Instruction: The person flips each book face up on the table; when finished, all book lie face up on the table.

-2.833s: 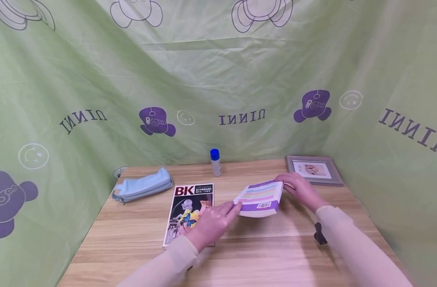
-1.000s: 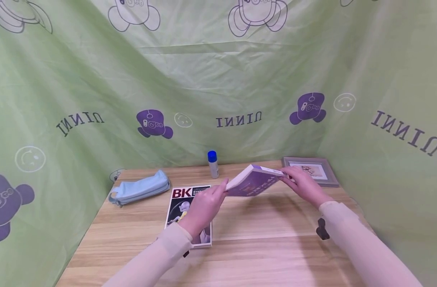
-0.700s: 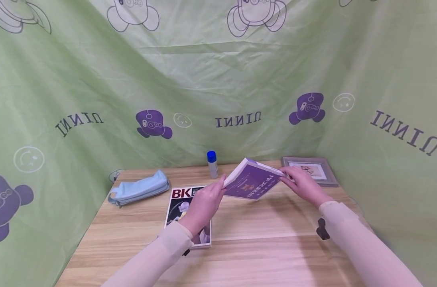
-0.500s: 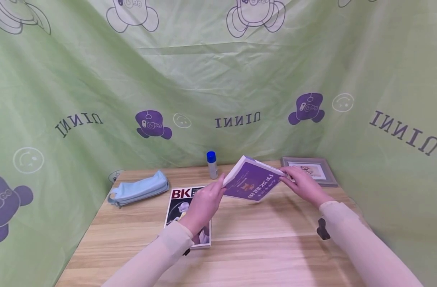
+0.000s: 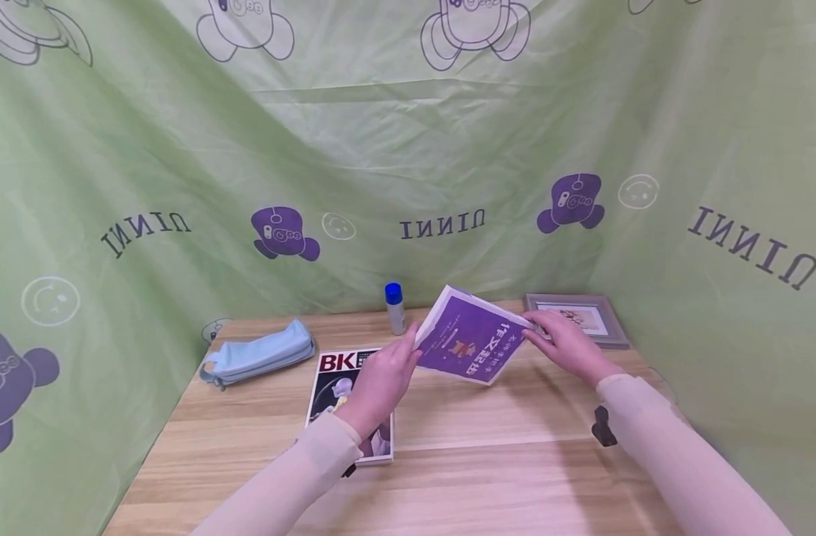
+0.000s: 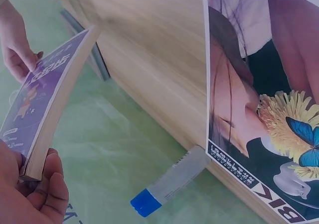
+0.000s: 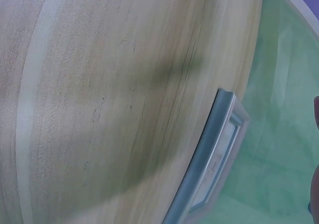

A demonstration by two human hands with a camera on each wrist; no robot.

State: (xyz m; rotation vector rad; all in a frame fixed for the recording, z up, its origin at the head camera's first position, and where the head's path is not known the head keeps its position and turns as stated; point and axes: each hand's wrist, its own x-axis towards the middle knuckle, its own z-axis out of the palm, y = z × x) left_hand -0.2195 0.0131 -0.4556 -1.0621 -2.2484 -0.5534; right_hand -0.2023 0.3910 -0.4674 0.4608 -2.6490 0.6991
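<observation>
A purple-covered book (image 5: pixel 471 339) is held tilted above the table, its front cover with a small bear figure facing me. My left hand (image 5: pixel 381 383) pinches its left edge; in the left wrist view the thumb lies on the cover and the fingers (image 6: pixel 54 184) curl underneath. The opposite edge is pinched by my right hand (image 5: pixel 569 346), near the cover's large white characters. Below my left hand a BK magazine (image 5: pixel 321 398) lies flat, partly hidden by that hand and forearm. The right wrist view catches only a sliver of the book and fingertips at its right edge.
Behind the book stands a glue stick (image 5: pixel 395 316) with a blue cap. A light blue pencil case (image 5: pixel 260 353) lies at the back left, a grey picture frame (image 5: pixel 612 324) at the back right. Green cloth (image 5: pixel 354 156) hangs round the wooden table (image 5: pixel 488 476).
The book has been turned over from its striped back cover to its purple front cover. Over the last second it tilts further toward me, both hands keeping hold.
</observation>
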